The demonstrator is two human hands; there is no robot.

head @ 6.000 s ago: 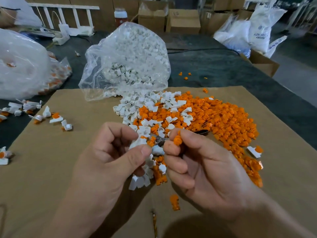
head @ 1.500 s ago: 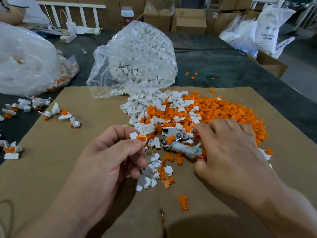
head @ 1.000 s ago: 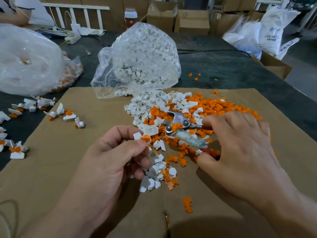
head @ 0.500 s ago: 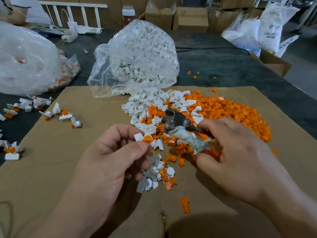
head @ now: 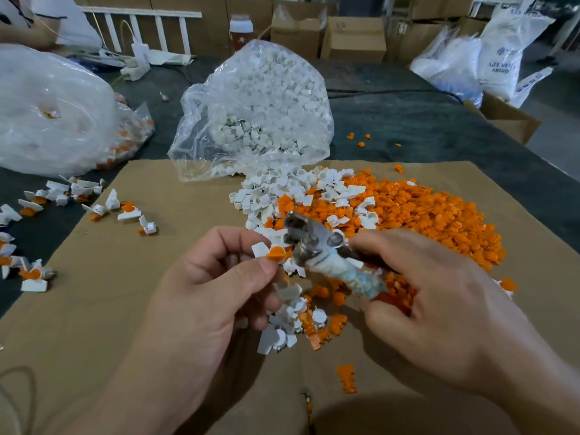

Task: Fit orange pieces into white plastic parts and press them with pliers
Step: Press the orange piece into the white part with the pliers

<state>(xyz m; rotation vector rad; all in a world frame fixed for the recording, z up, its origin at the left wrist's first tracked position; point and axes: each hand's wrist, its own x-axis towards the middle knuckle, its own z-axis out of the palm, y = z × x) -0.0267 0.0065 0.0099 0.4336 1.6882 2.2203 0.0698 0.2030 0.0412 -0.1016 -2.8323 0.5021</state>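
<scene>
My left hand (head: 207, 296) pinches a white plastic part (head: 260, 248) with an orange piece (head: 276, 252) seated in it, between thumb and forefinger. My right hand (head: 439, 302) grips the taped handles of metal pliers (head: 309, 238). The plier jaws stand apart just to the right of the orange piece, close to it. Behind both hands a pile of orange pieces (head: 423, 215) and loose white parts (head: 282, 189) spreads over the cardboard sheet (head: 125, 309).
A clear bag of white parts (head: 260, 114) lies behind the pile. Another large plastic bag (head: 53, 111) sits far left. Several white parts with orange pieces in them (head: 94, 202) are scattered at the left edge. Boxes and sacks (head: 502, 48) stand beyond the dark table.
My right hand picked the pliers up off the pile and brought their jaws left, up to the part held in my left hand. My left hand stayed nearly still.
</scene>
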